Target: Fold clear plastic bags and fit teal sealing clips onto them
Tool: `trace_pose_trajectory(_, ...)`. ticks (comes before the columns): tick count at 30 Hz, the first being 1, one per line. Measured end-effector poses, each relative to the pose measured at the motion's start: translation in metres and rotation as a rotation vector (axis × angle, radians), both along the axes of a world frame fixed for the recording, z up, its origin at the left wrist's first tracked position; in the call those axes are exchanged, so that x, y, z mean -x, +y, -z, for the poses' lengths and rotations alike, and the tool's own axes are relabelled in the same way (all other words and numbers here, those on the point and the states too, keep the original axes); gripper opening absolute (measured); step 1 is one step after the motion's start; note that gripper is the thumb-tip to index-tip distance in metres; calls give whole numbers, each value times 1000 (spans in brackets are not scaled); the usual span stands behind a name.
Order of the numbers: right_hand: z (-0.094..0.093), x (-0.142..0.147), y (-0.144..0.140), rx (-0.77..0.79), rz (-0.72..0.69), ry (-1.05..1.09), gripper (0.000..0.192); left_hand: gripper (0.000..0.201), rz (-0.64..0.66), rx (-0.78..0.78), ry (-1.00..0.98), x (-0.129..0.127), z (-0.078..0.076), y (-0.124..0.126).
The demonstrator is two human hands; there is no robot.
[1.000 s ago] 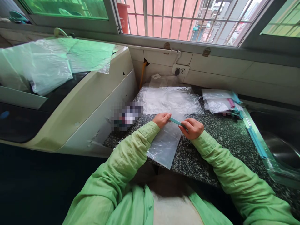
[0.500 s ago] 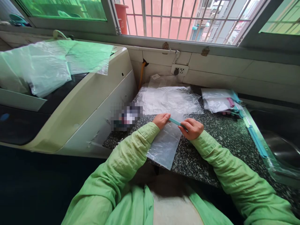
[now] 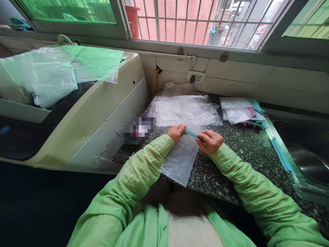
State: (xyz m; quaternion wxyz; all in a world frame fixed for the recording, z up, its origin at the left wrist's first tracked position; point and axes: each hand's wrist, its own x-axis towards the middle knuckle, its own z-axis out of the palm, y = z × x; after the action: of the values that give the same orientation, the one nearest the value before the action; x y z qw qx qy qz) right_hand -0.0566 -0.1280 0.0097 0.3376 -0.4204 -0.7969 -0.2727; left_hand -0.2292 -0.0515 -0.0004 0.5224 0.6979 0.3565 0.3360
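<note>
The left hand [image 3: 176, 132] and the right hand [image 3: 211, 141] each pinched an end of the clear bag's [image 3: 180, 159] teal strip [image 3: 191, 133] over the speckled counter [image 3: 239, 151].

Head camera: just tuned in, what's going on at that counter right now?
A person in green sleeves holds a clear zip bag at its teal seal strip. The left hand pinches one end and the right hand grips the other. The bag hangs over the front edge of the speckled stone counter. A sheet of crumpled clear plastic lies behind the hands, and a small pile of more zip bags sits near the sink.
</note>
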Motion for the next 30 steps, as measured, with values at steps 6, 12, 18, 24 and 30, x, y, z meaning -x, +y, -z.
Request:
trace_pose_trajectory(6, 1, 0, 0, 4, 11, 4, 11, 39, -10, 70, -2, 0, -7, -3)
trace_pose_trajectory(12, 1, 0, 0, 32, 25, 0, 13, 40, -22, 206, -63, -1, -10, -2)
trace_pose_trajectory(18, -1, 0, 0, 3, 5, 3, 13, 40, -33, 176, -57, 0, -9, 0)
trace_pose_trajectory(24, -1, 0, -1, -18, 4, 5, 12, 41, -50, 133, -16, 0, -9, -1)
trace_pose_trajectory(30, -3, 1, 0, -45, 10, 11, 12, 38, -74, 118, 18, -1, -10, 0)
